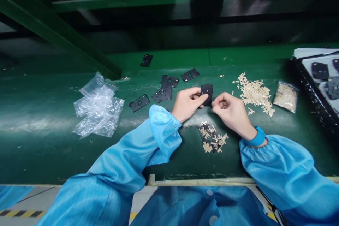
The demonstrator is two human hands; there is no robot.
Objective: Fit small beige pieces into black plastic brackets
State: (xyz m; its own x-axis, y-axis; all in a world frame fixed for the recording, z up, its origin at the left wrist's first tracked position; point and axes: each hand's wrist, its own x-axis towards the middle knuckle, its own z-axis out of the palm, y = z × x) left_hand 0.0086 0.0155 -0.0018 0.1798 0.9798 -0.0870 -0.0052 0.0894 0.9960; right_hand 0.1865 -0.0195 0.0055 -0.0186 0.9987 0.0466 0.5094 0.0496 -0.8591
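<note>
Between the thumb and fingers of my left hand (188,104) is a flat black plate (207,93), held up over the green table. My right hand (231,110) is beside the plate's lower right edge, its thumb and index finger pinched together; anything between them is too small to make out. Below the hands lies a small mixed pile of beige and black bits (212,137). A larger heap of beige pieces (255,93) is to the right of my right hand. Several similar black plates (165,90) lie left of and beyond my left hand, some overlapping.
Clear plastic bags (99,107) are piled at the left. A bag of beige pieces (286,97) lies at the right, near a black-rimmed tray (315,104) holding black plates. A green post (60,30) slants down at the back left.
</note>
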